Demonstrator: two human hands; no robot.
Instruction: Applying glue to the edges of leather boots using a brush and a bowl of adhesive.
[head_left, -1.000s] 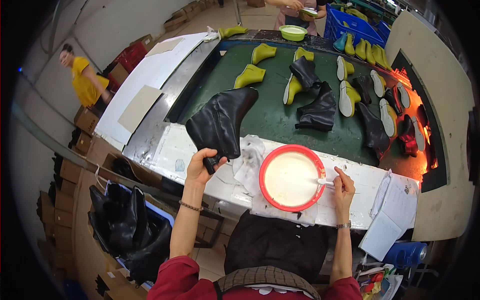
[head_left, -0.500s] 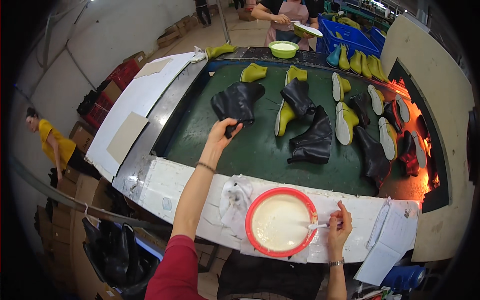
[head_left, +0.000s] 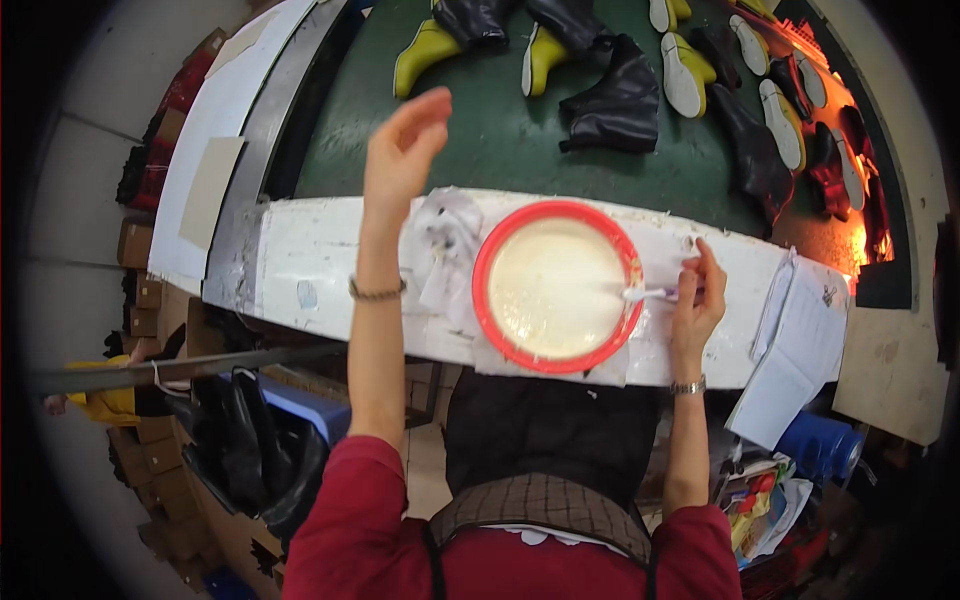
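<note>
My left hand (head_left: 405,155) is raised over the near edge of the green conveyor surface (head_left: 345,150), open and holding nothing. Between my fingers and thumb on the right, my right hand (head_left: 697,305) grips a small white-and-purple toothbrush (head_left: 655,294). Its bristle end lies over the rim of a red bowl (head_left: 483,290) filled with cream-coloured liquid (head_left: 550,285). Ahead of my left hand, a black boot upper (head_left: 470,22) lies against a yellow-green shoe piece (head_left: 422,58). Beside these is a second such pair, and a black boot upper (head_left: 615,105) lies alone.
A stained white cloth (head_left: 445,235) lies left of the bowl on the white ledge (head_left: 330,265). Papers (head_left: 800,335) rest at the right. Pale-soled yellow shoes (head_left: 684,78) and black uppers stand near an orange-glowing opening (head_left: 865,235). A blue bin (head_left: 300,405) with black boots sits lower left.
My left hand has let go of the black boot upper, which now lies by a yellow-green shoe piece, and has drawn back. The view has tilted down; my right hand still holds the toothbrush.
</note>
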